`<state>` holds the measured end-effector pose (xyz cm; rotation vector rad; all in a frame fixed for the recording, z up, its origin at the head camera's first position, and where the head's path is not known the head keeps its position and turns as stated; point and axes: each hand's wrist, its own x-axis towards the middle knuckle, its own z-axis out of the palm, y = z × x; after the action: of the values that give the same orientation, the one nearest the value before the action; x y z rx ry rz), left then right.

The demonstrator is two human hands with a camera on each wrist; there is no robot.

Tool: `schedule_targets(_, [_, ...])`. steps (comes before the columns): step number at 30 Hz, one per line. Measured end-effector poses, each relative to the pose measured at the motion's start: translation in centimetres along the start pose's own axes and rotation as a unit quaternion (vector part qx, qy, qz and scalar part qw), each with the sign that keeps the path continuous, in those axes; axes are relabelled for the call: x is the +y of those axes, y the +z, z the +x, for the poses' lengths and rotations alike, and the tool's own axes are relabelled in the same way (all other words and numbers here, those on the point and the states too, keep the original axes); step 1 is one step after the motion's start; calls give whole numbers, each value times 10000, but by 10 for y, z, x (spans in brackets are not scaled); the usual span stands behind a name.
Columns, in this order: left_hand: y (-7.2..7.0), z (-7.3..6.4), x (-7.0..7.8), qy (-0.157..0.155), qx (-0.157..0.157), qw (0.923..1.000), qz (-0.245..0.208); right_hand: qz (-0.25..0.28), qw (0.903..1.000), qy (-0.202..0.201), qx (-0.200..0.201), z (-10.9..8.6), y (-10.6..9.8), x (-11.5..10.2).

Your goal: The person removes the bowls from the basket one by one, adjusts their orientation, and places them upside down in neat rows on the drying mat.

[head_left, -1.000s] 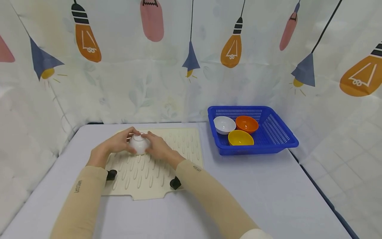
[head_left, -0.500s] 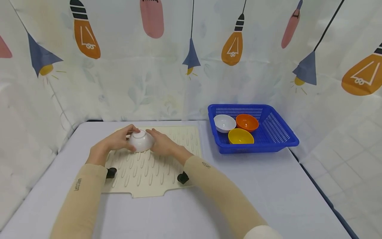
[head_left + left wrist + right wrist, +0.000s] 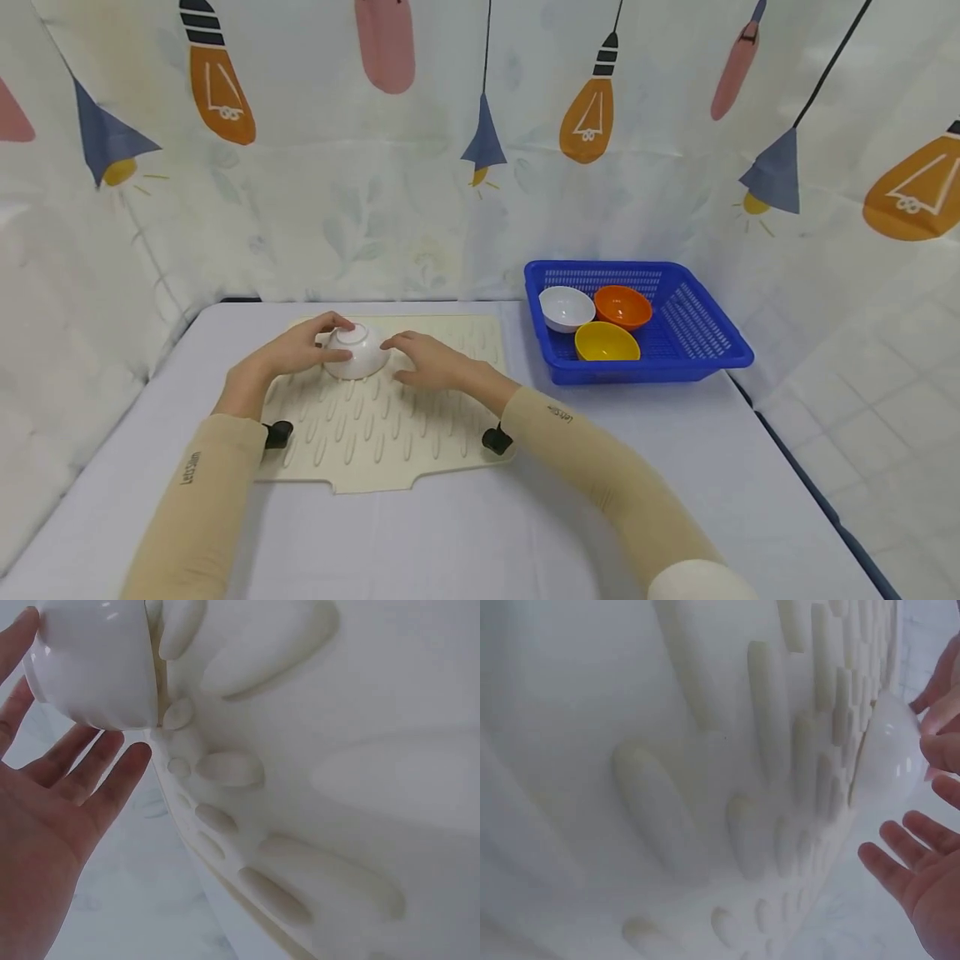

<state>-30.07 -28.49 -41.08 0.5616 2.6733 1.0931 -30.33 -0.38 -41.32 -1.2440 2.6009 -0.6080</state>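
Note:
A white bowl [image 3: 360, 354] sits upside down on a cream mat [image 3: 360, 450] with raised oval ridges, foot ring uppermost. My left hand [image 3: 303, 347] holds the bowl from its left, thumb across the front and index finger by the foot ring. In the left wrist view its other fingers [image 3: 112, 780] reach along the bowl's side [image 3: 97, 667]. My right hand [image 3: 431, 364] hovers over the mat just right of the bowl, holding nothing. The right wrist view shows its fingers [image 3: 907, 844] spread and slightly bent, apart from the bowl [image 3: 889, 754].
On the right of the white-covered table [image 3: 637, 467] stands a blue perforated basket [image 3: 697, 329]. Inside it sit a white bowl [image 3: 566, 309], an orange bowl [image 3: 622, 308] and a yellow bowl [image 3: 607, 342], all upright. A printed curtain [image 3: 315, 192] hangs behind the table.
My right hand has let go of the bowl and moved away to the right. My left hand has stayed at the bowl, its thumb shifting up over the front.

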Motion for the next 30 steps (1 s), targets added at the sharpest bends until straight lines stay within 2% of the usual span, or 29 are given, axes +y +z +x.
schedule_targets(5, [-2, -1, 6, -66, 111, 9996, 266, 14, 9996, -289, -47, -16, -12, -3])
schedule_targets(8, [-3, -4, 9, -46, 121, 9996, 260, 6, 9989, -458, 35, -29, -22, -2])
schedule_targets(12, [-5, -11, 11, -43, 344, 9991, 234, -47, 9977, -650, 181, -46, -35, 1])
schedule_targets(19, [-4, -21, 12, -401, 769, 9962, 1, 74, 9968, -655, 458, -75, -57, 8])
schedule_targets(23, [-4, -28, 16, -666, 815, 9940, -283, 172, 9965, -572, 579, -88, -65, 14])
schedule_targets(25, [-3, -32, 16, -795, 815, 9919, -564, 233, 9972, -450, 559, -94, -70, 16])
schedule_targets(30, [2, -37, 15, -1087, 828, 9809, -1382, 351, 9978, -171, 545, -108, -82, 21])
